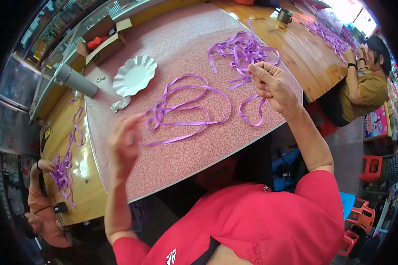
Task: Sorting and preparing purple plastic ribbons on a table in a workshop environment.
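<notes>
My right hand (272,86) is raised over the right part of the pink-topped table (163,176), fingers pinched together on a purple ribbon. A short loop of that ribbon (257,124) hangs or lies below the hand. Smeared by motion, my left hand (127,139) is over the table's left side, beside the left end of a long purple ribbon (194,125) lying in wide loose loops. Whether it touches that ribbon I cannot tell. Just beyond my right hand is a tangled heap of purple ribbons (243,48).
A scalloped white dish (135,76), a crumpled white tissue (120,104) and a grey bottle (77,80) stand at the far left, with an open cardboard box (102,51) behind. People handle purple ribbons at wooden tables on both sides. A metal mug (285,16) stands far right.
</notes>
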